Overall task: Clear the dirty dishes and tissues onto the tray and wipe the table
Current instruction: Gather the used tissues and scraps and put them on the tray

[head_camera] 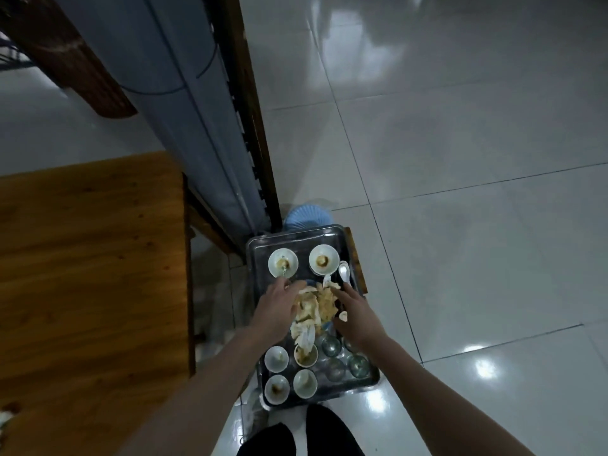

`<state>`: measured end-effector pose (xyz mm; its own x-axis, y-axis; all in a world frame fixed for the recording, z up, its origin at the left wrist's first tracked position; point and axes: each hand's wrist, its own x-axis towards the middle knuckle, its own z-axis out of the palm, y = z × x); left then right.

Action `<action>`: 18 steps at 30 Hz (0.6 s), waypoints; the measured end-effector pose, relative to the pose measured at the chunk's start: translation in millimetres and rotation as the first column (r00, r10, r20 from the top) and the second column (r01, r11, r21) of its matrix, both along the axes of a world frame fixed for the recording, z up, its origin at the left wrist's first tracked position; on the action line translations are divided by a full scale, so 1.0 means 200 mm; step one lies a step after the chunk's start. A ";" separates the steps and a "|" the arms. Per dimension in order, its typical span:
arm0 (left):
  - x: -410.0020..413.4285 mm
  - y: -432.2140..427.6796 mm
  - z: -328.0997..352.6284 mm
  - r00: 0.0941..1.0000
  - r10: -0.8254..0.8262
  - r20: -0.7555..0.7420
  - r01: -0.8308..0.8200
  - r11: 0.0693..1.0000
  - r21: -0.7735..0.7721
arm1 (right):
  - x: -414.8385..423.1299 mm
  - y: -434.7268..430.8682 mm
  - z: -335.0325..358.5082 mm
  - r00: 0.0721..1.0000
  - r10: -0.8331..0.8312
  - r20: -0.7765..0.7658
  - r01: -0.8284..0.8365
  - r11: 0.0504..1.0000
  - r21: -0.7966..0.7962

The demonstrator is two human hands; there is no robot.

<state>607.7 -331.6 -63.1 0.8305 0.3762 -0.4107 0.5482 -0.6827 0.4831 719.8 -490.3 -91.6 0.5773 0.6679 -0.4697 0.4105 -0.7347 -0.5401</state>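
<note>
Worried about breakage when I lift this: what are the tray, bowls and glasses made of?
Tray: metal, likely stainless steel; grey, shiny, reflects light along its rim.
Bowls: glazed white ceramic, possibly melamine; smooth glossy sheen.
Glasses: clear glass or plastic; the tray shows through them.

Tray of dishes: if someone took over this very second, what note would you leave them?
Hands: left hand and right hand are both on the tissue heap, one each side; grip unclear.
Things: the tray sits beside the wooden table, holding bowls, glasses and a spoon.
Done: dishes and tissues loaded.
Left: wiping the table; a pale scrap at its near corner may need collecting.
</note>
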 end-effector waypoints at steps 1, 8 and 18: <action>0.02 -0.01 -0.01 1.000 -0.012 -0.016 0.011 1.000 -0.028 | 0.02 -0.01 0.00 1.000 0.009 0.005 -0.009 1.000 -0.020; 0.01 -0.05 -0.05 0.984 -0.050 -0.168 0.053 0.999 0.012 | 0.11 -0.05 0.02 0.997 0.076 0.020 -0.076 0.997 -0.034; -0.21 0.00 0.09 0.959 0.148 -0.240 -0.130 0.987 0.090 | 0.04 0.11 0.15 0.952 0.277 0.130 -0.272 0.961 -0.053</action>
<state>564.8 -331.8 -45.9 0.6449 0.5174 -0.5625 0.7357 -0.6196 0.2737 727.6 -468.9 -61.8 0.4335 0.7945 -0.4253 0.6660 -0.6003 -0.4428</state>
